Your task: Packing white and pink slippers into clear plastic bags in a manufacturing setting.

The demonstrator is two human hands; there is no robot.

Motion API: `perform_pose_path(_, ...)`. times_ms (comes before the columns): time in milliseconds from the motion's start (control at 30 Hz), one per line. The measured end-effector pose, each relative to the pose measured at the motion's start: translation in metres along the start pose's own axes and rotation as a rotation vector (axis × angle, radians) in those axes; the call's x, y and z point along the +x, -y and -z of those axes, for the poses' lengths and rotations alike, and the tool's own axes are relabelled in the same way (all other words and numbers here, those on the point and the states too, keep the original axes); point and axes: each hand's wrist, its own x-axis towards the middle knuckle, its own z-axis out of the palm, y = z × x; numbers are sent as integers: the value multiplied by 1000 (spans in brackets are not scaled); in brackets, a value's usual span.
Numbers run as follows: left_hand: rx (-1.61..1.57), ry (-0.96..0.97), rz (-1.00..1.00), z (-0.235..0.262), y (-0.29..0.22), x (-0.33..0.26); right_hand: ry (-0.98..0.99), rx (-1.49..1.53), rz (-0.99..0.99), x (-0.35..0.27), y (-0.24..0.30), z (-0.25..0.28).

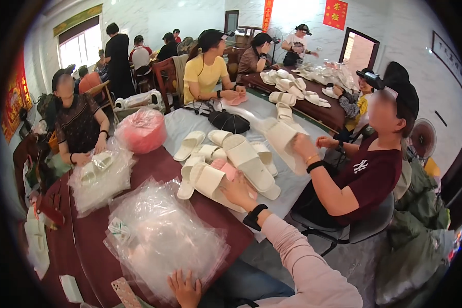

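My left hand (185, 289) lies open, fingers spread, on the near edge of a stack of clear plastic bags (164, 231). My right hand (237, 193), with a black band at the wrist, reaches forward to the slipper pile. Its fingers are closed at the strap side of a white slipper (207, 178), partly hiding it. Right beside it lies a larger white slipper (245, 158). Some pink material (223, 167) shows between these slippers. More white slippers, such as one at the left (190, 145), lie heaped around them.
A co-worker in dark red (367, 174) at the right holds a white slipper (282, 136), blurred. Across the table, a person in dark clothing (77, 118) handles a bagged slipper (98, 167). A pink bagged bundle (141, 131) and a black pouch (229, 122) lie beyond. A phone (124, 292) sits near the edge.
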Motion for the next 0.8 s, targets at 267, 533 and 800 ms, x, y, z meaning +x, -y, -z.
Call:
perform_pose_path(267,78,-43,13,5,1,0,84,599,-364,37,-5,14)
perform_pose_path(533,49,-47,2,-1,0,3,-78,977,-429,60,-28,-10)
perform_pose_path(800,63,-38,-18,-3,1,0,142,1095,-415,73,-26,51)
